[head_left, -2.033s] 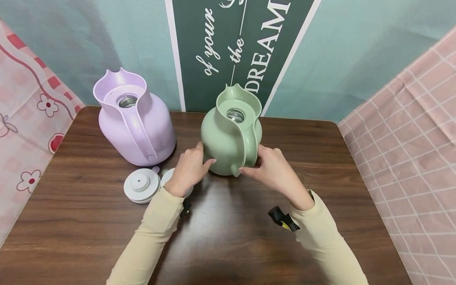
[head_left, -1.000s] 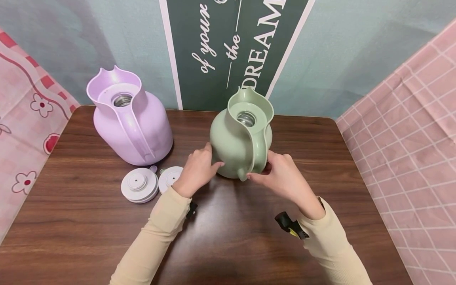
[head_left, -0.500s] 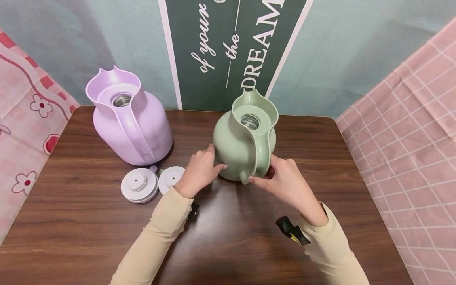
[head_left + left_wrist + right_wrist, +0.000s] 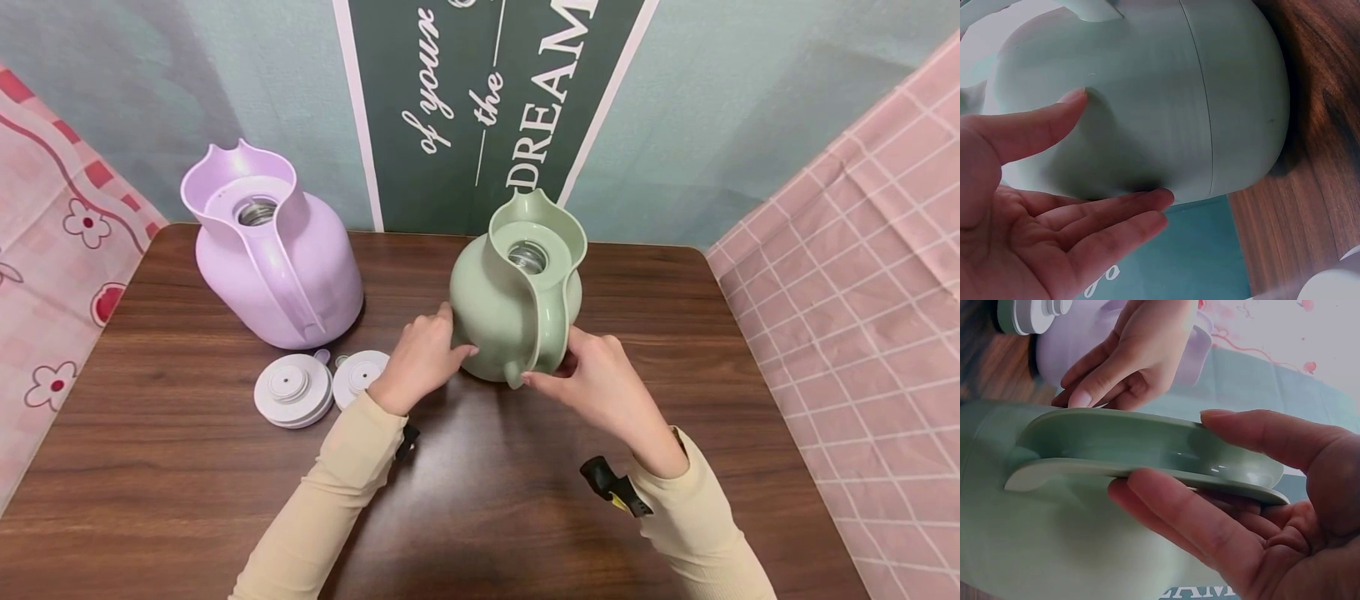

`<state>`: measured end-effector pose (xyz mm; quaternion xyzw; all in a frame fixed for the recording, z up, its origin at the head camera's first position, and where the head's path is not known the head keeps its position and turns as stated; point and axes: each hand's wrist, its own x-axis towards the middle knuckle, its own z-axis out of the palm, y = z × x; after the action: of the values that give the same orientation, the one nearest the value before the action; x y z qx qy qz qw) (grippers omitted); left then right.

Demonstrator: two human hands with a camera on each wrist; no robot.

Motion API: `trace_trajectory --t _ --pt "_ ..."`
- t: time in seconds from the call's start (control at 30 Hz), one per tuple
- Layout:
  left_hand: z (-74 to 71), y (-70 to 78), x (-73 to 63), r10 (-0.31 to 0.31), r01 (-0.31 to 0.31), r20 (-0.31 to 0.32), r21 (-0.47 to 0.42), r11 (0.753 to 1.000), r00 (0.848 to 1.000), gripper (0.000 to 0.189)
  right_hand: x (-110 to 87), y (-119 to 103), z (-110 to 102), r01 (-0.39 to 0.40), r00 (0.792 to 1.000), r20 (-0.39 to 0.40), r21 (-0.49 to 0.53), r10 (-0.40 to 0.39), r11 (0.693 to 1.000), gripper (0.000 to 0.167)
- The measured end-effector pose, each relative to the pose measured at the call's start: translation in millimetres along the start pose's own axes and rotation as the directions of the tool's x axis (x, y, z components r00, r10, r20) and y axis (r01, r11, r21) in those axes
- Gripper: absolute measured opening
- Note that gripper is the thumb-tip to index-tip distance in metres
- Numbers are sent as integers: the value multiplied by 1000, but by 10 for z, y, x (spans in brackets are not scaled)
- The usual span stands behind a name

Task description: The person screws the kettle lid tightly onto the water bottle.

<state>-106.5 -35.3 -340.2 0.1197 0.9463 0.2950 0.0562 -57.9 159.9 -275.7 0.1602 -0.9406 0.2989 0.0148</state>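
Note:
A green thermos jug [image 4: 495, 304] stands without its lid on the table, its spout toward the back wall and its handle [image 4: 553, 321] toward the front right. My left hand [image 4: 423, 358] lies against its left side, fingers and thumb nearly straight on the body in the left wrist view. On the other side, my right hand [image 4: 603, 379] pinches the handle; the right wrist view shows the thumb [image 4: 1260, 434] on one edge and the fingers [image 4: 1179, 509] on the other. The jug's neck is uncovered, with a shiny inner mouth.
A lilac thermos jug [image 4: 322, 267], also lidless, stands at the back left. Before it lie two white lids, a left one [image 4: 292, 392] and a right one [image 4: 362, 375], the latter partly behind my left hand. Cloth-covered walls [image 4: 847, 333] border the wooden table [image 4: 495, 500].
Over the two seconds the green jug has slid right and slightly toward me, both hands moving along with it. In the last half second it has stayed almost still.

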Motion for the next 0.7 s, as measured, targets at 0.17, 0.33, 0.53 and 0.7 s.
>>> trace_trajectory --t 0.17,0.33,0.53,0.7 --pt "-1 -6 -1 2 -2 3 -7 1000 1000 67 4 -5 8 3 1000 2 2 -3 1000 20" --pt "1 -15 1 2 -2 10 -13 1000 1000 70 7 -1 5 3 1000 4 0 -3 1000 20" --pt "-25 -37 -9 -7 7 28 0 1000 1000 73 10 1 7 2 1000 5 -6 -2 1000 20" --pt "-66 -83 -33 -30 29 35 28 999 999 68 11 -1 3 -12 1000 10 -1 12 1000 19"
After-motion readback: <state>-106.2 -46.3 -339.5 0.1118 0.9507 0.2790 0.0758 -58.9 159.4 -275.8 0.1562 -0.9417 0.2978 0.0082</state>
